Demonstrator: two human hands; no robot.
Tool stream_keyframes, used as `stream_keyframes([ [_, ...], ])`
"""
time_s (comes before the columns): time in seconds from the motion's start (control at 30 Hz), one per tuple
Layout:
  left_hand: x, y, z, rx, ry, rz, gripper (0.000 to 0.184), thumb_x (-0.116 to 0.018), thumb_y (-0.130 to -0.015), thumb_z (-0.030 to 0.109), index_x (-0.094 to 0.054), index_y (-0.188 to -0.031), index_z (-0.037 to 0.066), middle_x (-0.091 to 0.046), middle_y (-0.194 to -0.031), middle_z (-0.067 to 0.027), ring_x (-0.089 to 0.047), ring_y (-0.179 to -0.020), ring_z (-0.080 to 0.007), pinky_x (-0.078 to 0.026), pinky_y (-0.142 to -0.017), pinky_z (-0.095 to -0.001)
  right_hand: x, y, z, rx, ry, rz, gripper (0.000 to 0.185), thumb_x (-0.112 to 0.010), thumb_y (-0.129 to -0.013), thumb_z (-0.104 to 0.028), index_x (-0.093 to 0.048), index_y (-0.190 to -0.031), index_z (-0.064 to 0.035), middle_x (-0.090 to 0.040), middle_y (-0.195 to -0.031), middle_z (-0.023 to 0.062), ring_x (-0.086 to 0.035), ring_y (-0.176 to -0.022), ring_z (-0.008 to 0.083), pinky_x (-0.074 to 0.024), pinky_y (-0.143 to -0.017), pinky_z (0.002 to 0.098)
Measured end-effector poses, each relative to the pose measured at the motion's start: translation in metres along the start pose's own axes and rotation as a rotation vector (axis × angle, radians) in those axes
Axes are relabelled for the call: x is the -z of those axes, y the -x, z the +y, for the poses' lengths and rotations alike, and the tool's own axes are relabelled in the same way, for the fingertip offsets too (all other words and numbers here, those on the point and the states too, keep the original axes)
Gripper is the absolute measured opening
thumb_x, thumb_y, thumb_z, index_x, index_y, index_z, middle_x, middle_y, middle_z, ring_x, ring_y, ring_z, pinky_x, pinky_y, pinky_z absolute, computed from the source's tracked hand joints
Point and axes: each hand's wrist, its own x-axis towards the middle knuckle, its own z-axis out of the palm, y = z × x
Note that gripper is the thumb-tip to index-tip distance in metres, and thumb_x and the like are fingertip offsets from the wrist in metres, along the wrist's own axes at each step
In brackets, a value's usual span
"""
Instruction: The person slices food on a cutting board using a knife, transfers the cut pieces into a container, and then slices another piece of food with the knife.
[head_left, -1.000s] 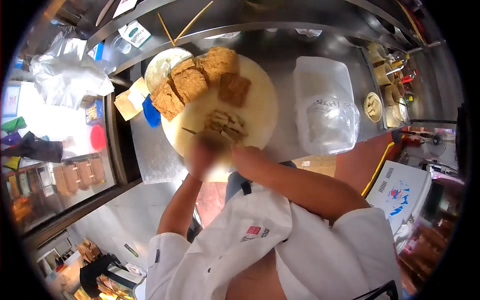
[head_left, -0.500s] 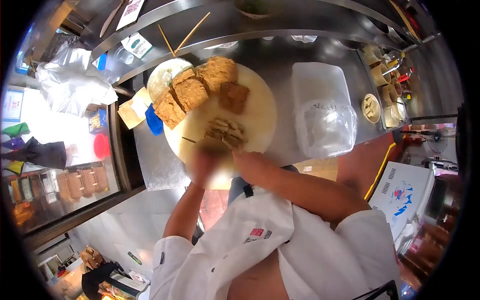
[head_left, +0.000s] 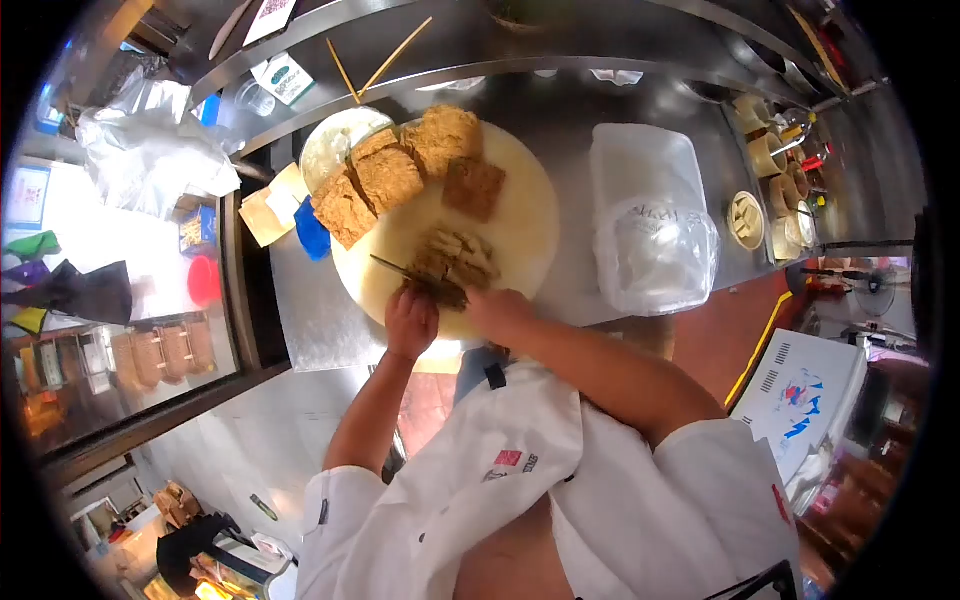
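- The left hand is bent into a loose curl with its knuckles up, close against the near side of the blade; whether it has hold of anything is hidden.
- The right hand is closed, its fingers wrapped at the right end of a dark, straight-edged metal knife; the handle is out of sight inside the grip.
- The knife slants from the right hand across to just beyond the left hand's fingertips.
- Directly beyond both hands, near the blade, is a heap of brown-and-pale cut strips.
- Under the strips and knife is a round, cream-coloured board.
- Farther beyond the left hand are several golden-brown, rough-surfaced blocks; beyond the right hand lies a flat, reddish-brown square piece.
- Past the blocks from the left hand is a round bowl with whitish contents.
- Well to the right of the right hand is a clear, rectangular plastic container, a clear plastic bag over its near end.
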Motion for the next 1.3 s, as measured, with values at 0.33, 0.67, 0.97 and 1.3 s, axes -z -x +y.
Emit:
stream_keyframes([
  [0.33,-0.004,0.014,-0.001,0.023,-0.017,0.038,0.019,-0.072,-0.08,0.004,-0.07,-0.098,0.008,-0.067,-0.109,-0.0125,-0.061,-0.109,-0.0393,-0.052,-0.093,-0.0479,0.036,0.045,-0.024,0.037,0.047,-0.055,0.028,-0.055,-0.092,-0.007,-0.056,-0.12,-0.0019,-0.073,-0.097,0.0229,-0.073,-0.087,0.0435,-0.0572,-0.075,0.0538],
  [0.67,0.001,0.006,0.0,-0.041,-0.007,0.019,0.018,-0.072,-0.078,0.003,-0.069,-0.096,0.007,-0.068,-0.107,-0.0124,-0.063,-0.107,-0.0379,-0.053,-0.095,-0.0477,0.008,0.022,-0.022,0.032,-0.058,-0.06,0.022,-0.053,-0.092,-0.008,-0.057,-0.112,-0.0005,-0.072,-0.093,0.0257,-0.072,-0.088,0.045,-0.0572,-0.077,0.0547],
  [0.97,-0.004,0.015,-0.009,-0.051,0.036,-0.014,0.023,-0.07,-0.079,0.003,-0.068,-0.102,0.004,-0.065,-0.112,-0.0177,-0.061,-0.107,-0.0423,-0.051,-0.095,-0.0511,0.007,0.015,-0.005,0.051,0.012,0.007,0.017,-0.056,-0.092,-0.008,-0.058,-0.106,0.0011,-0.073,-0.093,0.0253,-0.073,-0.088,0.045,-0.058,-0.076,0.0555],
  [1.3,-0.003,0.012,-0.001,-0.019,0.025,0.059,0.018,-0.07,-0.079,0.002,-0.068,-0.097,0.006,-0.064,-0.109,-0.0163,-0.061,-0.106,-0.042,-0.052,-0.094,-0.0507,0.027,0.046,-0.02,0.03,0.004,-0.034,0.025,-0.051,-0.094,-0.008,-0.055,-0.116,0.0027,-0.073,-0.093,0.0256,-0.072,-0.086,0.0448,-0.0572,-0.075,0.0549],
])
